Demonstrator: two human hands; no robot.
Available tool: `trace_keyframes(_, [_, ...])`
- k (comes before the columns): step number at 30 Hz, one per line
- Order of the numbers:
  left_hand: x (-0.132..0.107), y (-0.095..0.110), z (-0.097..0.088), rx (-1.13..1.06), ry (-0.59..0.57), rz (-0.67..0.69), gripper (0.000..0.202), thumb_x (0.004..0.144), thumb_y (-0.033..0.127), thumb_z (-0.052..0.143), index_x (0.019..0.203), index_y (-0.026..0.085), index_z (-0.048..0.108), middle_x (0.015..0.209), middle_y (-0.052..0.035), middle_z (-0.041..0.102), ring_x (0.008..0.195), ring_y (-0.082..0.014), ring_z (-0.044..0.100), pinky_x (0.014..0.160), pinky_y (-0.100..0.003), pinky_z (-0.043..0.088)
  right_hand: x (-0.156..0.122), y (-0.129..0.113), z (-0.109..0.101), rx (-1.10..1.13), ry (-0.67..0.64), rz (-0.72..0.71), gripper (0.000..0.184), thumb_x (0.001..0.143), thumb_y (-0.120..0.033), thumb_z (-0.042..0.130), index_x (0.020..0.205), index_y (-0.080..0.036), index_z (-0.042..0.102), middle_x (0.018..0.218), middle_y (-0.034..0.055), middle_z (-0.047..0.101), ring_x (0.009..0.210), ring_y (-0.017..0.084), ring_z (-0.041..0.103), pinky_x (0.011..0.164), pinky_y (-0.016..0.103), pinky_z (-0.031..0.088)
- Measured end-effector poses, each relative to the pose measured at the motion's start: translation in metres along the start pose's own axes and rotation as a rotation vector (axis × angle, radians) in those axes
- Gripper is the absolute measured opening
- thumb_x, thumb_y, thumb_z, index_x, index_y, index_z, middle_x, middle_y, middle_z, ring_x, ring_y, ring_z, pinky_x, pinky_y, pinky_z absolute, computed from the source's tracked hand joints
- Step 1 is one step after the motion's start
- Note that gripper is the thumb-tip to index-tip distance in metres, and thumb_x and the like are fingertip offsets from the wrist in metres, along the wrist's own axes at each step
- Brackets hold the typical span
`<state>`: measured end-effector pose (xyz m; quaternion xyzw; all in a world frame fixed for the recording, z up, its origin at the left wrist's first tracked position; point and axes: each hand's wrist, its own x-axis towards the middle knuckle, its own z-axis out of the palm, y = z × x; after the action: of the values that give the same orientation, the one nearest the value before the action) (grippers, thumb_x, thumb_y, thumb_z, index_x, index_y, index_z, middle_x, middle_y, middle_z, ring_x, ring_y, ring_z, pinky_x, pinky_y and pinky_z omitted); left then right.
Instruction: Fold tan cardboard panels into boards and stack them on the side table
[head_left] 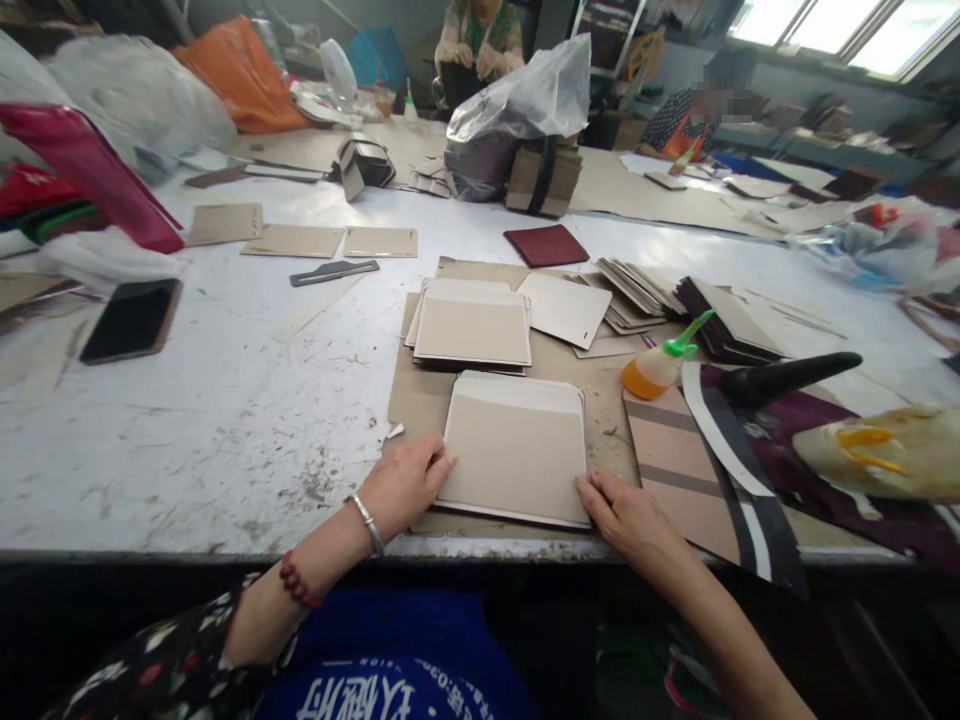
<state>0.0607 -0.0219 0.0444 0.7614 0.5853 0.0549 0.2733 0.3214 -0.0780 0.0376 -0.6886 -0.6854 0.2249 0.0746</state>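
Observation:
A beige rectangular panel (pixel 517 450) with a paler strip along its far edge and a dark lower border lies flat near the table's front edge. My left hand (pixel 412 475) is closed at its left side, thumb and fingers together on the edge. At the lower right corner my right hand (pixel 619 505) pinches the panel's edge, fingers bent. Just beyond is a stack of similar beige panels (pixel 472 325), with a loose pale panel (pixel 566 308) beside it. Brown board (pixel 416 385) lies beneath these pieces.
A glue bottle (pixel 652 370) with a green nozzle stands at right, near striped pieces (pixel 675 460) and a dark-handled tool (pixel 795 380). More panel stacks (pixel 731 320) lie behind. A phone (pixel 131 320) and grey cutter (pixel 334 272) are at left. Two people sit across the table.

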Motion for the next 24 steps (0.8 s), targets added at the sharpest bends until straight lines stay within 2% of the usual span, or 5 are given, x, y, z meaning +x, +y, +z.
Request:
trace_keyframes(6, [0.0005, 0.0015, -0.0021, -0.001, -0.026, -0.005, 0.018, 0.085, 0.025, 0.04, 0.069, 0.018, 0.044, 0.061, 0.0014, 0.047, 0.063, -0.0144, 0.05, 0.059, -0.024, 0.031, -0.002, 0.0002, -0.0003, 0.031, 0.016, -0.022, 0.026, 0.085, -0.037, 0.026, 0.066, -0.022, 0.034, 0.063, 0.0015, 0.049, 0.061, 0.017, 0.05, 0.059, 0.028, 0.032])
trace_keyframes(15, [0.0017, 0.0012, -0.0014, 0.016, -0.042, 0.008, 0.02, 0.086, 0.025, 0.039, 0.068, 0.018, 0.042, 0.062, 0.001, 0.047, 0.064, -0.0145, 0.05, 0.06, -0.024, 0.031, -0.0002, -0.005, 0.0, -0.06, 0.039, -0.011, 0.021, 0.085, -0.03, 0.028, 0.067, -0.022, 0.036, 0.066, 0.0036, 0.054, 0.064, 0.018, 0.053, 0.061, 0.028, 0.034])
trace_keyframes(24, [0.0026, 0.0022, -0.0013, 0.022, -0.049, -0.006, 0.019, 0.086, 0.024, 0.04, 0.068, 0.018, 0.042, 0.063, 0.0001, 0.051, 0.066, -0.0152, 0.053, 0.06, -0.023, 0.032, 0.0, -0.0055, 0.0006, -0.032, 0.062, -0.021, 0.024, 0.084, -0.032, 0.027, 0.065, -0.022, 0.038, 0.064, 0.0048, 0.055, 0.06, 0.018, 0.053, 0.057, 0.029, 0.034])
